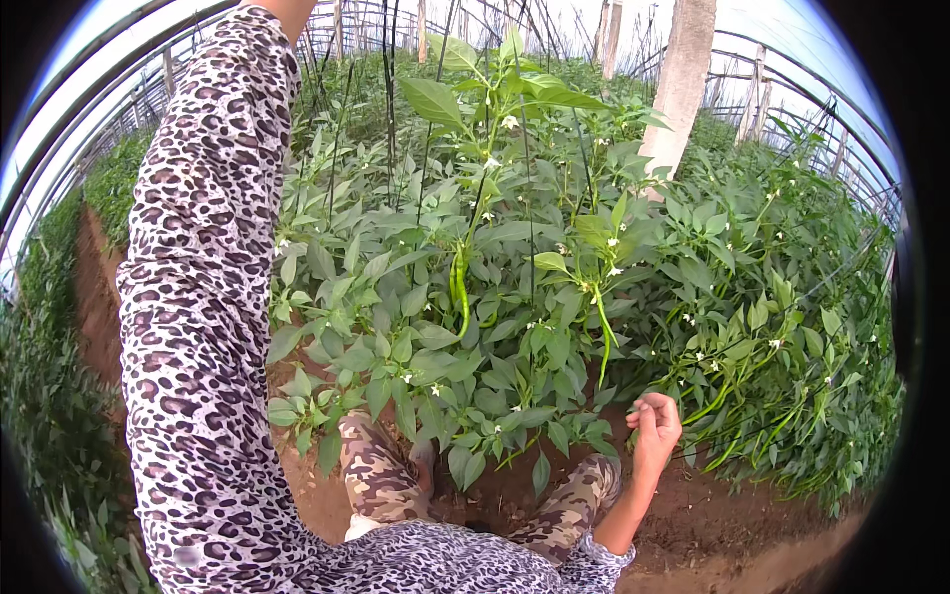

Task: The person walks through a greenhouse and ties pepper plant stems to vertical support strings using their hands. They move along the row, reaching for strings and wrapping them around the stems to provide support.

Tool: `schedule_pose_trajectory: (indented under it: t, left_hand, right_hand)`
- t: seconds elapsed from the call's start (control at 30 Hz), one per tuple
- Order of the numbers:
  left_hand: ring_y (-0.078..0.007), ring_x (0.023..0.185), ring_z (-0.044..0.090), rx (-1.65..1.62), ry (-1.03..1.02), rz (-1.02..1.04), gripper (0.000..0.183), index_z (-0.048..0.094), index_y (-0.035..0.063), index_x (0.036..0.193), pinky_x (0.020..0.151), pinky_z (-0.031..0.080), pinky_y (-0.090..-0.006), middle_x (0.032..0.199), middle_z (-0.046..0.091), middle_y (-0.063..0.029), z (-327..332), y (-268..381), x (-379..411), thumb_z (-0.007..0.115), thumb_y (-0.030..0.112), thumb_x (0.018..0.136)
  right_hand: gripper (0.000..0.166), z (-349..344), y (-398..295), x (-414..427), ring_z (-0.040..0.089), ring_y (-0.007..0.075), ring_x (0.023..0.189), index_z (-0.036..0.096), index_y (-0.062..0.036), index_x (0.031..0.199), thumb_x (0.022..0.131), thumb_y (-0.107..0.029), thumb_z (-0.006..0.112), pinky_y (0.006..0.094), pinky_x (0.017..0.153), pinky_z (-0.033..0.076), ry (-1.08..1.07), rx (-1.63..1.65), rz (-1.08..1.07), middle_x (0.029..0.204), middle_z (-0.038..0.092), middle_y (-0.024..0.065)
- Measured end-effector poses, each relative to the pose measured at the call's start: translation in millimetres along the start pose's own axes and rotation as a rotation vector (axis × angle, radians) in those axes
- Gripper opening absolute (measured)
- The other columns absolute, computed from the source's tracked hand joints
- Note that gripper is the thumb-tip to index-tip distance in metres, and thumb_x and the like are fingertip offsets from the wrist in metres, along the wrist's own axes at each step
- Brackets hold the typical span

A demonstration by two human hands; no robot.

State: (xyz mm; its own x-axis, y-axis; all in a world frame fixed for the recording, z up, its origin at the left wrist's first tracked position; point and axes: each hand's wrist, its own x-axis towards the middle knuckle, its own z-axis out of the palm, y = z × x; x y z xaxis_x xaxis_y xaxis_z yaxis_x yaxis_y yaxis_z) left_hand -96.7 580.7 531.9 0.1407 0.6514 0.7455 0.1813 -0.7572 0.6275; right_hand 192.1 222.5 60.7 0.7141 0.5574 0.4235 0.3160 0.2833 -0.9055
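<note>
My left arm reaches up past the top edge in a leopard-print sleeve, and the left hand itself is out of view. My right hand is raised above my right knee with its fingers curled in against the thumb; I see nothing in it. It is close to the lower leaves of a pepper plant. Just up and left of it hang slim green chili peppers. Another cluster of long green peppers hangs from a taller stem with white flowers, straight before me.
Dark support strings run upright among the plants. A concrete post stands behind them. More pepper plants with fruit crowd the right. Bare soil lies below, around my camouflage trousers. Curved greenhouse ribs arch at the left.
</note>
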Motion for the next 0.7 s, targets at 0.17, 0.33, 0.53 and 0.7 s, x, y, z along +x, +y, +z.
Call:
schedule_pose_trajectory:
  t: [0.17, 0.33, 0.53, 0.7]
  left_hand:
    - [-0.0283, 0.074, 0.064, 1.020, 0.339, 0.291, 0.020, 0.067, 0.0045, 0.082, 0.069, 0.051, -0.0381, 0.077, 0.065, -0.0166, 2, 9, -65, 0.052, 0.016, 0.078]
    - [-0.0338, 0.077, 0.062, 1.180, 0.367, 0.378, 0.019, 0.068, 0.0083, 0.081, 0.071, 0.049, -0.0428, 0.080, 0.064, -0.0171, -4, 5, -85, 0.052, 0.017, 0.075]
    - [-0.0190, 0.048, 0.061, 0.369, 0.040, -0.017, 0.012, 0.059, -0.0068, 0.083, 0.037, 0.046, -0.0309, 0.061, 0.059, -0.0150, 1, -22, -91, 0.050, -0.002, 0.077]
    - [-0.0144, 0.061, 0.062, 0.564, 0.099, -0.149, 0.036, 0.046, 0.0005, 0.120, 0.047, 0.050, -0.0242, 0.093, 0.060, -0.0138, 0, -25, -96, 0.048, 0.013, 0.086]
  right_hand:
    - [0.007, 12, -9, 8, 0.054, 0.0071, 0.062, 0.055, -0.0003, 0.089, 0.086, -0.001, 0.049, 0.0206, 0.055, 0.045, -0.168, -0.052, 0.043, 0.079, 0.058, 0.0041]
    - [0.009, 11, -9, 17, 0.054, 0.0069, 0.062, 0.056, -0.0001, 0.090, 0.084, 0.001, 0.048, 0.0202, 0.056, 0.045, -0.308, -0.070, 0.024, 0.078, 0.058, 0.0030]
    - [0.011, 9, -13, 25, 0.054, 0.0086, 0.060, 0.056, 0.0026, 0.087, 0.081, 0.003, 0.048, 0.0213, 0.054, 0.044, -0.366, -0.080, 0.007, 0.076, 0.056, 0.0044]
    - [0.009, -6, -4, 27, 0.054, 0.0086, 0.059, 0.056, 0.0023, 0.087, 0.081, 0.003, 0.049, 0.0210, 0.053, 0.043, -0.393, -0.042, 0.035, 0.076, 0.057, 0.0049]
